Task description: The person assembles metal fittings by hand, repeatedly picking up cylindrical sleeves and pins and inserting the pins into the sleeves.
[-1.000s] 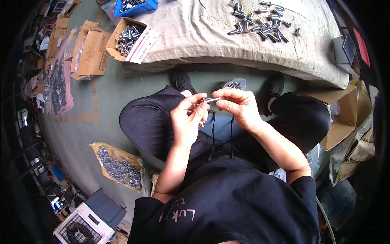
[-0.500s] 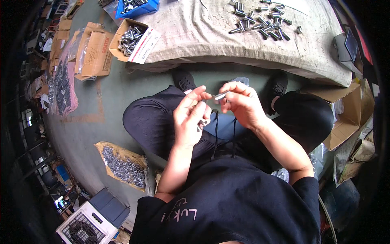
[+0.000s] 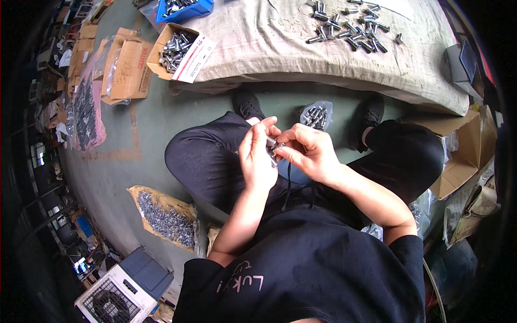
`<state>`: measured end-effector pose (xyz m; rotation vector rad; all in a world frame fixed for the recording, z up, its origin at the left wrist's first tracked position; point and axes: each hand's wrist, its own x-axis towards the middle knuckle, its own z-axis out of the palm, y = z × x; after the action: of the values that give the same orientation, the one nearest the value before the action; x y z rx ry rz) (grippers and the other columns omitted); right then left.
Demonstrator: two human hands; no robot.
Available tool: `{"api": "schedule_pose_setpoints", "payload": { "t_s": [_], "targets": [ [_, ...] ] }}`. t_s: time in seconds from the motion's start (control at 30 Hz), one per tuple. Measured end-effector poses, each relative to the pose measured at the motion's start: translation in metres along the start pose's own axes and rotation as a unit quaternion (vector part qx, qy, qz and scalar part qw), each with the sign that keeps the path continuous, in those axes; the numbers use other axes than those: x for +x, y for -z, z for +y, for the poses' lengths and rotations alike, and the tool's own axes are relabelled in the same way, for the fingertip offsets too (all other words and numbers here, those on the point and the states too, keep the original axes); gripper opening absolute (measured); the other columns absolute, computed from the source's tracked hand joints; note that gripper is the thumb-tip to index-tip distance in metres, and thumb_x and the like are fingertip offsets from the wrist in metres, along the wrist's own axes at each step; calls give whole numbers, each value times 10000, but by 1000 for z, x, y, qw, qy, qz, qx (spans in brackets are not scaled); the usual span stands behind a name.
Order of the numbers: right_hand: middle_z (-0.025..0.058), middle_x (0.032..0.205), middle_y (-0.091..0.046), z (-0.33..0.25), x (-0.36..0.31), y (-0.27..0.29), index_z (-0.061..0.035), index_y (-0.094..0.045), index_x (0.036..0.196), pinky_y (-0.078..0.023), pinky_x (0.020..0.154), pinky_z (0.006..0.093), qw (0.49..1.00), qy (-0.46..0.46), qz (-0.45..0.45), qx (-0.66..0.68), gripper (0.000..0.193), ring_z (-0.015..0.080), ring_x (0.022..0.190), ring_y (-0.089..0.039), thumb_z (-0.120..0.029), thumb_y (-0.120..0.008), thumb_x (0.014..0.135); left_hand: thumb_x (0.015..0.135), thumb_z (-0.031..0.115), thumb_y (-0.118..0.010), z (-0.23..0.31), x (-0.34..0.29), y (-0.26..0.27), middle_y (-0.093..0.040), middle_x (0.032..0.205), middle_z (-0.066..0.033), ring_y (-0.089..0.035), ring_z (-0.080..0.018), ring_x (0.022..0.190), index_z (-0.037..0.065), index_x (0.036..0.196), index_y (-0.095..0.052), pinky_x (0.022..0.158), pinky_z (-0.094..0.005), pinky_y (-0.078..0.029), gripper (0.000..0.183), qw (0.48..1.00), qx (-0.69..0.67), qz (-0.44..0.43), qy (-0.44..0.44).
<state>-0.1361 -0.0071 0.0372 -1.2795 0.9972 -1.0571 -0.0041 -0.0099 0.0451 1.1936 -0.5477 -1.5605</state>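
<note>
Over my lap, my left hand [image 3: 257, 155] is curled around several shiny metal bolts [image 3: 272, 151], which show between palm and fingers. Thumb and fingertips of my right hand [image 3: 311, 153] pinch at a metal piece there, apparently one of these bolts; the fingers partly cover it. Just beyond my hands, a clear plastic bag [image 3: 316, 114] of similar bolts stands on the floor between my feet. A loose heap of bolts [image 3: 355, 29] lies on the cloth-covered surface [image 3: 258, 51] in front of me.
At the surface's left edge, an open carton [image 3: 177, 51] and a blue bin [image 3: 183, 12] hold metal parts. To my left, small parts fill a tray [image 3: 167, 218] near a fan unit [image 3: 113, 299]. An open cardboard box [image 3: 463, 151] stands at my right.
My right hand has brought its metal piece down and left against my left hand. The bag of bolts, mostly hidden before, now shows beyond my hands.
</note>
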Motion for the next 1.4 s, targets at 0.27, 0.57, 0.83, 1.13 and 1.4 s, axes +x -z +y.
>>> {"api": "schedule_pose_setpoints", "payload": {
  "t_s": [0.27,0.57,0.83,1.13,1.4],
  "targets": [
    [-24,745,-566,-5,1,12,-25,-626,954,-337,531,171,958,-107,37,265,188,24,600,-440,-19,-667,771,916,282,-481,15,10,23,-574,754,-53,-553,-157,630,62,867,-547,433,-223,-401,234,955,-184,26,231],
    [-44,709,-523,-1,3,10,-23,-629,964,-347,559,160,977,-51,66,194,203,23,629,-443,-7,-670,766,864,182,-588,28,-8,14,-550,713,-32,-487,-87,511,12,975,-579,390,-168,-345,203,989,-19,-63,134],
    [-29,720,-545,-1,2,13,-22,-626,976,-336,509,170,952,-121,64,276,209,28,580,-435,-26,-670,772,835,32,-593,31,-8,10,-545,712,-26,-499,-56,544,-32,1059,-565,409,-158,-350,235,989,129,-70,26],
    [4,726,-560,2,0,11,-16,-612,983,-308,446,182,932,-146,63,326,189,43,515,-418,-33,-641,798,833,97,-619,30,-9,6,-573,795,-45,-486,-52,557,-11,1067,-561,417,-148,-346,264,990,103,-56,72],
    [9,726,-560,3,1,11,-11,-602,996,-309,448,191,926,-157,58,339,211,50,516,-416,-48,-649,794,774,-32,-626,27,-6,5,-579,827,-39,-506,-45,617,-4,1023,-593,484,-155,-376,253,926,310,-85,-200]
  ]
}}
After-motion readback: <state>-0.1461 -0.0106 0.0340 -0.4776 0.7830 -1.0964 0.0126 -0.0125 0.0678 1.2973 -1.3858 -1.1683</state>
